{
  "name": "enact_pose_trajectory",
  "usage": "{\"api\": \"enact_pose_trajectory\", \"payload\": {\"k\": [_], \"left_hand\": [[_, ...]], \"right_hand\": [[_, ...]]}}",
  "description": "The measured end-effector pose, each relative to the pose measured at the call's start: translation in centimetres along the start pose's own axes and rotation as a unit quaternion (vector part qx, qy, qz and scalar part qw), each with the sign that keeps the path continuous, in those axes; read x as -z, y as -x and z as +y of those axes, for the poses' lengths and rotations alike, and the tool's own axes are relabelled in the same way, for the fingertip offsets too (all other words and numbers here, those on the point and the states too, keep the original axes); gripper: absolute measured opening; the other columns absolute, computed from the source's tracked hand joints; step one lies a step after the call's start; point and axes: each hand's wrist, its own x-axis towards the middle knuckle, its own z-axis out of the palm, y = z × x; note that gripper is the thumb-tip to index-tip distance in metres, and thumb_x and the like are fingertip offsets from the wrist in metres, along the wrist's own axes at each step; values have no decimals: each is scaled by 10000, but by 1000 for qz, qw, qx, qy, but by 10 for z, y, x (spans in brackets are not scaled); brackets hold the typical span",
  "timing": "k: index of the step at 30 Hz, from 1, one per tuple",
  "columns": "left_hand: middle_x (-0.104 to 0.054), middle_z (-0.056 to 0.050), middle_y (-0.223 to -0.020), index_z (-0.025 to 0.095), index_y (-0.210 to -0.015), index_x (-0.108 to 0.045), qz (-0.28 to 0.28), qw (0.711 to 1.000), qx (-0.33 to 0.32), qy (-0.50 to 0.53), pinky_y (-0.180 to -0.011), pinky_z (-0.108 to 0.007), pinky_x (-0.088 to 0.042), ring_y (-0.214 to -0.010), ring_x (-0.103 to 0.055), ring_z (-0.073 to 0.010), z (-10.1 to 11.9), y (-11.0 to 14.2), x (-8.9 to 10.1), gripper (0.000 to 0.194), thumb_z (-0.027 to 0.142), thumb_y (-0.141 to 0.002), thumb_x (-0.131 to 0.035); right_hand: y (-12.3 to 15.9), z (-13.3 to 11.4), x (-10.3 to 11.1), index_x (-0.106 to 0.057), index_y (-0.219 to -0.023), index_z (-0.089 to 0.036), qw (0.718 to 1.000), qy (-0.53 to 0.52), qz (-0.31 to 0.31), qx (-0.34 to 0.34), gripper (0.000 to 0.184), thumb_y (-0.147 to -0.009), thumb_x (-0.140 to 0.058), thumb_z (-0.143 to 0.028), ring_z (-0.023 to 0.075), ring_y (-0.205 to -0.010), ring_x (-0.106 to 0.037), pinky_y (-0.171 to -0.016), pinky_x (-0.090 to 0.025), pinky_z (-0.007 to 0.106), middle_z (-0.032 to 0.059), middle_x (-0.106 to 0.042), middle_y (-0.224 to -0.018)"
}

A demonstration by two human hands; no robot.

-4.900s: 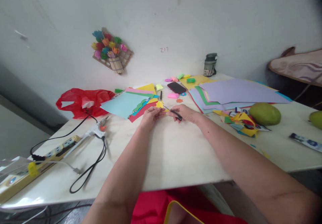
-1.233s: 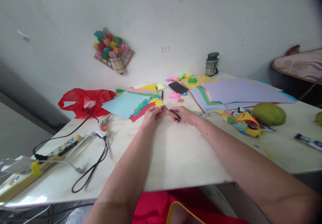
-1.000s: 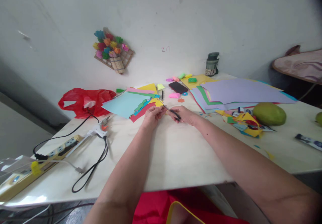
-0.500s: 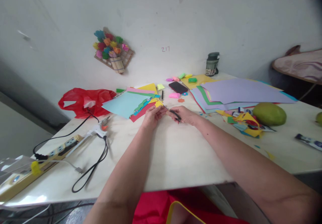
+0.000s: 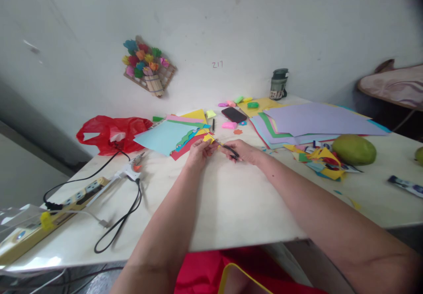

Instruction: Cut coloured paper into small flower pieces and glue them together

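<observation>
In my right hand (image 5: 243, 150) is a pair of scissors (image 5: 230, 150) with black handles, fingers closed round the grips. The blades point up and left, toward my left hand (image 5: 200, 151). That hand pinches a small piece of yellow paper (image 5: 209, 138), and the blades lie right beside or across it; which one I cannot tell. Just beyond are a red sheet (image 5: 187, 146), a light blue sheet (image 5: 167, 136) and wavy-edged green and blue strips (image 5: 187, 140).
A red plastic bag (image 5: 109, 133), a glue gun (image 5: 132, 169) with cords and a power strip (image 5: 71, 203) lie left. Behind are a phone (image 5: 234, 114) and a pink packet (image 5: 229, 125). Right are a paper stack (image 5: 317, 120), paper scraps (image 5: 325, 164), a green fruit (image 5: 354, 149) and a bottle (image 5: 278, 83).
The scissor blades and the yellow paper have shifted slightly between my fingers. Both hands stay in nearly the same place, and the things on the table have not moved.
</observation>
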Motion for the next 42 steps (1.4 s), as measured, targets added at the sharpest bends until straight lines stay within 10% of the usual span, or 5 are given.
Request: {"api": "enact_pose_trajectory", "payload": {"k": [42], "left_hand": [[-709, -71, -796, 133, -700, -630, -31, 999, 13, -23, -657, -274, -497, -719, -670, -180, 0, 3, 0, 264, 294, -565, -790]], "right_hand": [[-8, 12, 3, -530, -662, -154, 998, -13, -8, 60, 341, -669, -664, -466, 60, -452, -372, -414, -316, 207, -62, -412, -522]]}}
